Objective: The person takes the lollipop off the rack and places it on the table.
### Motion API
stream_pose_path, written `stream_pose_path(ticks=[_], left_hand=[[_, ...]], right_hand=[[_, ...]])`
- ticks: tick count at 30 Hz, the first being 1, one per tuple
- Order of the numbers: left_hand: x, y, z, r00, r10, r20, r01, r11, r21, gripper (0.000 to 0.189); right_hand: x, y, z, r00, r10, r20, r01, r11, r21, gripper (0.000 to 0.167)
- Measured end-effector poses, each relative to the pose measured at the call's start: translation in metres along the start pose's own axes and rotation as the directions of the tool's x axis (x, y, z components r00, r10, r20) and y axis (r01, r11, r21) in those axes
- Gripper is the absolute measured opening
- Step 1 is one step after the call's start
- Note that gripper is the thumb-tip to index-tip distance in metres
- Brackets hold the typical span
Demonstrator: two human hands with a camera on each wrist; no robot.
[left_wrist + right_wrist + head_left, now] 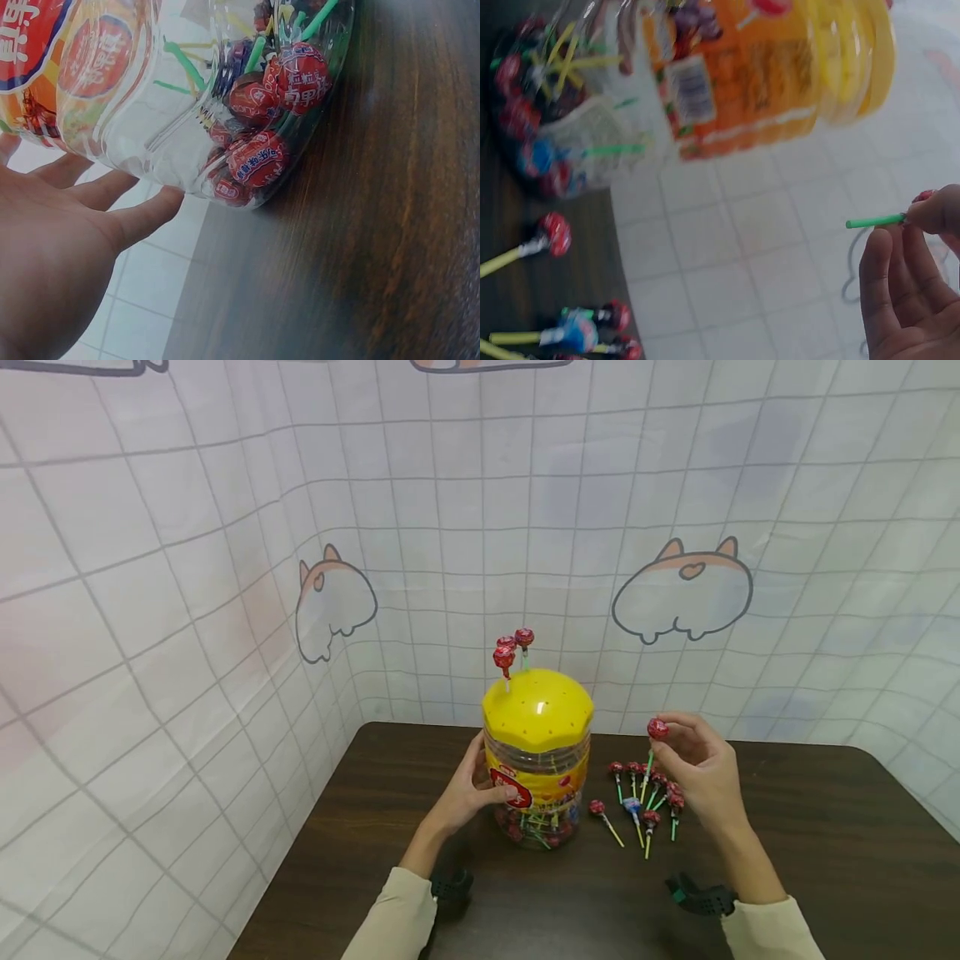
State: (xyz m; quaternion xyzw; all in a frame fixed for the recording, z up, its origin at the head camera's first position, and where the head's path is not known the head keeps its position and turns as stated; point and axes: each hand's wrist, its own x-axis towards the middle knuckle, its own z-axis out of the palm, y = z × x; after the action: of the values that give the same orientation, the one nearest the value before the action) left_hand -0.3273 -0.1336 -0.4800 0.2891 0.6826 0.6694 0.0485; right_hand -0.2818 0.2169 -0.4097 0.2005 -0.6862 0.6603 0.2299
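A clear plastic lollipop jar with a yellow lid stands upright on the table, partly filled with wrapped lollipops. My left hand holds it from the left, thumb across the label and fingers around the side; the left wrist view has those fingers against its wall. To the right of the jar, my right hand pinches a red-wrapped lollipop just under its head, green stick pointing down. Several red lollipops stick up from the lid's left part.
Several loose lollipops lie in a cluster right of the jar, among them a blue-wrapped one. A single lollipop lies nearer the jar. Behind the dark wooden table hangs a white checked curtain.
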Motion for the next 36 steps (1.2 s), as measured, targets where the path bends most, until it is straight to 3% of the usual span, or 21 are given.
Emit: stream_pose_path(ticks=[8,12,19,27,36], left_hand=[[0.000,0.000,-0.001,1.000,-0.006,-0.005,0.006,1.000,0.009,0.096],[0.000,0.002,0.000,1.000,-0.010,-0.002,0.010,1.000,0.004,0.097],[0.000,0.002,-0.001,1.000,-0.008,0.002,0.008,1.000,-0.002,0.095],[0.000,0.001,-0.002,1.000,-0.012,0.003,0.012,1.000,-0.003,0.095],[-0.001,0.000,-0.001,1.000,-0.013,0.005,0.013,1.000,-0.003,0.095]], right_hand=[[-0.001,0.013,-0.017,0.999,0.028,-0.020,-0.030,0.993,-0.115,0.034],[-0.002,0.019,-0.027,0.996,0.083,-0.041,-0.090,0.970,-0.225,0.036],[-0.007,0.041,-0.047,0.992,0.124,-0.011,-0.120,0.932,-0.343,0.036],[-0.014,0.067,-0.064,0.967,0.249,-0.047,-0.252,0.926,-0.280,0.040],[-0.025,0.084,-0.082,0.930,0.365,-0.043,-0.357,0.873,-0.332,0.037]])
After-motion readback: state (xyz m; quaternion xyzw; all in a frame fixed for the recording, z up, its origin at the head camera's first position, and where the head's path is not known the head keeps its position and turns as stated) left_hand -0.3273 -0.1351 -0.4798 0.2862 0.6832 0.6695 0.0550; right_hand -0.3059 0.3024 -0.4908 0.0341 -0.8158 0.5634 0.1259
